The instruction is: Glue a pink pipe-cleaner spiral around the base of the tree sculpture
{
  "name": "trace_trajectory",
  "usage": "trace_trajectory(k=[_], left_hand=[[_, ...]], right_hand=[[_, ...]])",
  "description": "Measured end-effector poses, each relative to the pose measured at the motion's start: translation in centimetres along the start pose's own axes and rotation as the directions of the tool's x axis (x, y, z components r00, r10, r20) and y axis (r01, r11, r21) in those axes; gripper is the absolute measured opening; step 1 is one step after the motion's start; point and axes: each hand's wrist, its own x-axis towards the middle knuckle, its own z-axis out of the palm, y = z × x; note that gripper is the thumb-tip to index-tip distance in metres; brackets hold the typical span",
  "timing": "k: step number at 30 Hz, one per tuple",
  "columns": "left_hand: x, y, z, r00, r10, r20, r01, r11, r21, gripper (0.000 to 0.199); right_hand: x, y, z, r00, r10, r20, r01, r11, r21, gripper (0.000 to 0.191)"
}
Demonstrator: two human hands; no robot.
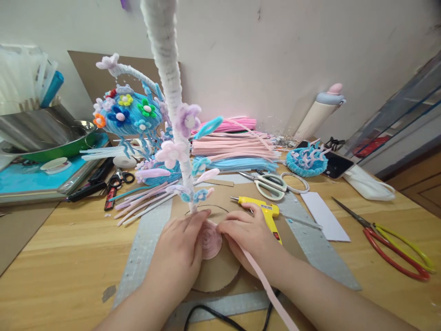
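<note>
A flat spiral coil of pink pipe cleaner [211, 241] lies on a round cardboard disc [217, 276]. My left hand [181, 243] is curved around the coil's left side, its thumb and fingers against it near the foot of a white wrapped stem [186, 172]. On the other side, my right hand [250, 239] pinches a strip of pink pipe cleaner [265, 282] at the coil's edge. The strip's loose end trails under the right wrist toward the lower edge of view. Small pipe cleaner flowers [170, 154] dot the stem, which rises out of view.
A yellow glue gun [272, 211] lies just beyond my right hand, near scissors [270, 186]. Red-and-yellow scissors [396, 248] lie at the right. Bundles of pipe cleaners [234, 147] are stacked at the back. A green-and-metal bowl [65, 147] stands left.
</note>
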Motion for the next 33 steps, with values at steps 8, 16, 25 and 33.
trace_trajectory(k=[8, 16, 25, 33], left_hand=[[0.3, 0.3, -0.4, 0.996, 0.056, 0.065, -0.058, 0.998, 0.02, 0.042], [0.0, 0.1, 0.0, 1.0, -0.005, 0.014, 0.004, 0.999, 0.042, 0.048], [0.3, 0.0, 0.5, 0.994, 0.051, 0.093, -0.056, 0.997, 0.055, 0.034], [0.2, 0.3, 0.7, 0.994, 0.047, 0.097, -0.055, 0.995, 0.083, 0.031]], right_hand=[[0.3, -0.4, -0.3, 0.999, 0.054, -0.003, -0.054, 0.998, 0.042, 0.026], [-0.1, -0.3, -0.1, 1.0, 0.019, 0.018, -0.02, 1.0, 0.022, 0.032], [0.0, -0.4, 0.1, 0.999, 0.045, 0.014, -0.046, 0.998, 0.038, 0.03], [0.0, -1.5, -1.0, 0.989, 0.117, -0.092, -0.116, 0.993, 0.008, 0.011]])
